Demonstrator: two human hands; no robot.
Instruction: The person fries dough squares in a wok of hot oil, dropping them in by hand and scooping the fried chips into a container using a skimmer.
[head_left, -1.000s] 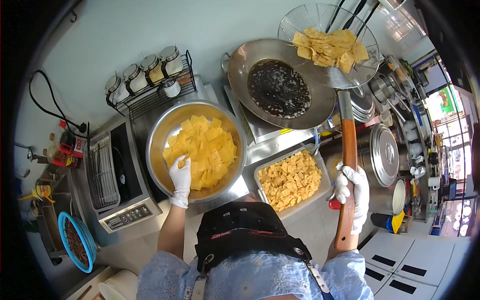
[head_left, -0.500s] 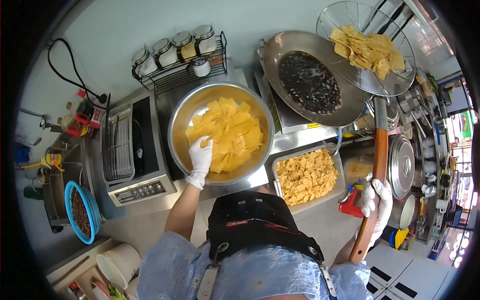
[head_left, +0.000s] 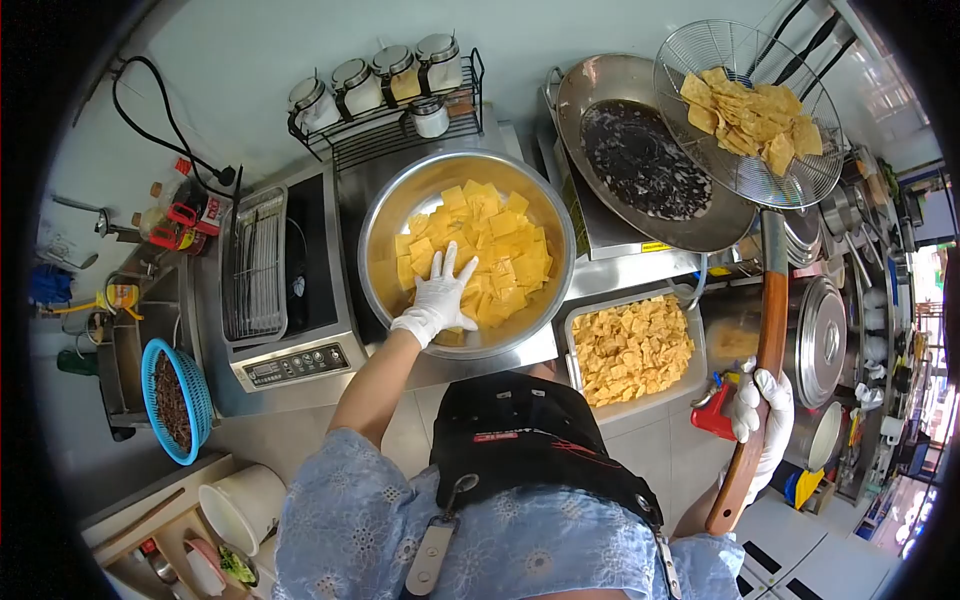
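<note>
My left hand [head_left: 440, 298], in a white glove, lies with spread fingers on the yellow square dough sheets [head_left: 490, 250]. They are piled in a wide metal bowl [head_left: 372, 235] on the counter. My gloved right hand [head_left: 764, 415] is wrapped round the wooden handle of a long wire strainer [head_left: 765, 375]. At its far end the mesh basket [head_left: 700, 50] holds fried golden pieces [head_left: 750, 118]. The basket overlaps the right rim of a wok [head_left: 575, 90] with dark, bubbly oil [head_left: 645, 160].
A tub [head_left: 700, 365] of fried pieces stands below the wok. Left of the bowl is an induction cooker [head_left: 305, 365] with a wire rack [head_left: 258, 265]. Seasoning jars [head_left: 357, 85] sit behind on a black rack. A blue basket [head_left: 200, 405] stands lower left; a lidded pot [head_left: 820, 340] is at right.
My left hand has gone from bunched fingers at the pile's left side to spread fingers farther in on the sheets. The right hand keeps its hold on the strainer; the view has shifted slightly.
</note>
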